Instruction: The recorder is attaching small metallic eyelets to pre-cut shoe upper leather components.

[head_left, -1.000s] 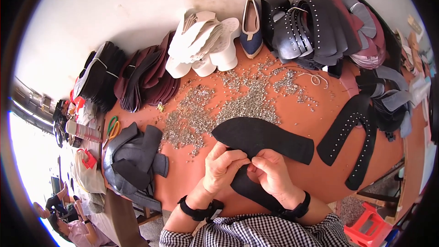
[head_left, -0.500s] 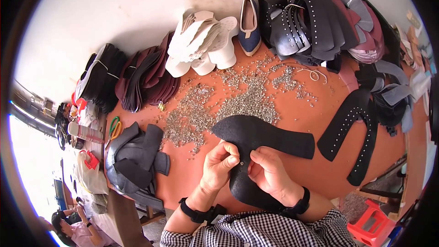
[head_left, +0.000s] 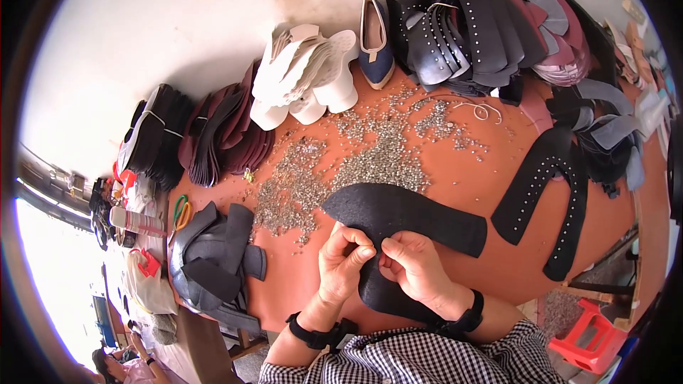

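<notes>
A curved black shoe upper piece (head_left: 434,220) hangs in front of me over the table, its long arm pointing right and its lower lobe near my shirt. My left hand (head_left: 343,264) pinches it at the inner left edge, thumb against bent index finger. Opposite, my right hand (head_left: 420,267) is closed on the same piece, thumb and index almost meeting the left fingertips. Anything small between the fingertips is hidden. Beyond the upper lie heaps of small silvery studs (head_left: 380,160). On the right rests a studded black upper (head_left: 523,199).
Around the orange table (head_left: 469,171) stand white cut pieces (head_left: 302,75), maroon stacks (head_left: 228,128), a navy shoe (head_left: 376,50) and studded black uppers (head_left: 491,28). Dark grey pieces (head_left: 220,263) and scissors (head_left: 181,215) lie left. A red stool (head_left: 590,338) stands lower right. Another person sits lower left.
My fingertips have come closer together over the upper, covering the small ring that showed between them. The whole view has shifted slightly.
</notes>
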### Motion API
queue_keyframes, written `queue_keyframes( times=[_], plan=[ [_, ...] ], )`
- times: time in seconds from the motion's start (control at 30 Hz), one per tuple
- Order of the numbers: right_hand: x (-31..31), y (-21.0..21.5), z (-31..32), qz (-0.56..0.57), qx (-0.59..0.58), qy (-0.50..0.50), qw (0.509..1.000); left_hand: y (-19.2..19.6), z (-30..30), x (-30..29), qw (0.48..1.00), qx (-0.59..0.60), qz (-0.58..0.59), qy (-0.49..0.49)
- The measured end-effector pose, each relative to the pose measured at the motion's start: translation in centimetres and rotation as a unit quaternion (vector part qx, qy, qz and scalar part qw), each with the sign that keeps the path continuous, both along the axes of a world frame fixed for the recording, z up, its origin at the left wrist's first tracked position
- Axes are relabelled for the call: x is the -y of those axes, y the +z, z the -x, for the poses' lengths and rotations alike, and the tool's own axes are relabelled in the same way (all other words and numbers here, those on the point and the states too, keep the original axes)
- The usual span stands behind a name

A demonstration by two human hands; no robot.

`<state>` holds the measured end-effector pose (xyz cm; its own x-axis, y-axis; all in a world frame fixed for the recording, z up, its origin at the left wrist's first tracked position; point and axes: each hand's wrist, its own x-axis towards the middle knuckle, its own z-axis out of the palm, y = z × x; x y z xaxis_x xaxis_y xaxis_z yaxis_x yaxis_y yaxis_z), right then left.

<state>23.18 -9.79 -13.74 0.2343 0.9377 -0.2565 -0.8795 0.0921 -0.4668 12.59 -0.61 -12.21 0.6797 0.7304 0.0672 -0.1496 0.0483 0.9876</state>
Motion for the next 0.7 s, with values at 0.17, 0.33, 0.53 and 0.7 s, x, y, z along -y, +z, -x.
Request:
queue_keyframes(
  times=[0.17, 0.33, 0.53, 0.7],
  plan=[
    [0.0, 0.7, 0.3, 0.017, 0.121, -0.045, 0.992, -0.6, 0.2, -0.1, 0.995, -0.029, -0.09, 0.025],
    [0.4, 0.8, 0.2, 0.063, 0.359, -0.05, 0.93, 0.8, -0.1, -0.1, 1.0, -0.007, -0.002, 0.016],
    [0.7, 1.3, 0.9, 0.046, 0.382, -0.09, 0.919, -0.1, 0.2, -1.0, 0.997, 0.034, 0.057, -0.027],
    [0.8, 1.2, 1.0, 0.045, 0.354, -0.144, 0.923, 0.6, -0.4, -0.9, 0.998, 0.034, 0.045, -0.032]
  ],
)
